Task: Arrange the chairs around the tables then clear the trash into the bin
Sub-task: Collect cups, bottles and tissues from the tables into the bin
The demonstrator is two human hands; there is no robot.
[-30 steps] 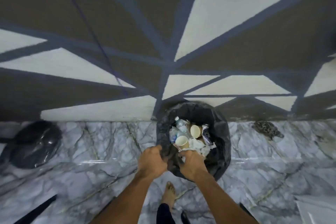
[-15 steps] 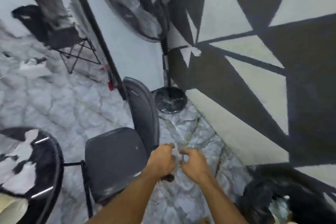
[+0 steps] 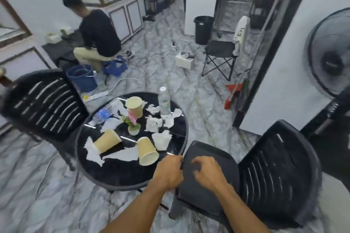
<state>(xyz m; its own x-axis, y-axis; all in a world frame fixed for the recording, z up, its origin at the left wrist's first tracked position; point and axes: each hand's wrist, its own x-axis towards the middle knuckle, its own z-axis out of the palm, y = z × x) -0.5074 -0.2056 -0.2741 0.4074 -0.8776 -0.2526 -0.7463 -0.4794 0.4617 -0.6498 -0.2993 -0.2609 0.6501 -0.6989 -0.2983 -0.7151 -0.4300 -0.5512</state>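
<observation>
A round black table [image 3: 113, 174] carries litter: three paper cups, one upright [image 3: 134, 106], two lying [image 3: 107, 141] [image 3: 147, 151], an upright water bottle [image 3: 164, 102], a flattened bottle [image 3: 103, 113], several crumpled tissues [image 3: 153, 123] and a small potted flower [image 3: 133, 122]. One black plastic chair [image 3: 47, 104] stands at the table's left, another [image 3: 265, 179] at its right. My left hand [image 3: 168, 172] hangs over the table's near right edge, fingers curled, nothing in it. My right hand [image 3: 207, 173] hovers over the right chair's seat, fingers apart and empty.
A person [image 3: 96, 36] crouches on a blue stool beyond the table, beside a blue bucket [image 3: 81, 77]. A black bin [image 3: 203, 29], a folding chair [image 3: 220, 56], a white box [image 3: 184, 60] and cables lie further back. A standing fan [image 3: 329, 53] is at the right.
I have turned from the lined bin by the patterned wall, past the fan, to face the littered table. Both hands have left the bin bag and now hang empty near the right chair.
</observation>
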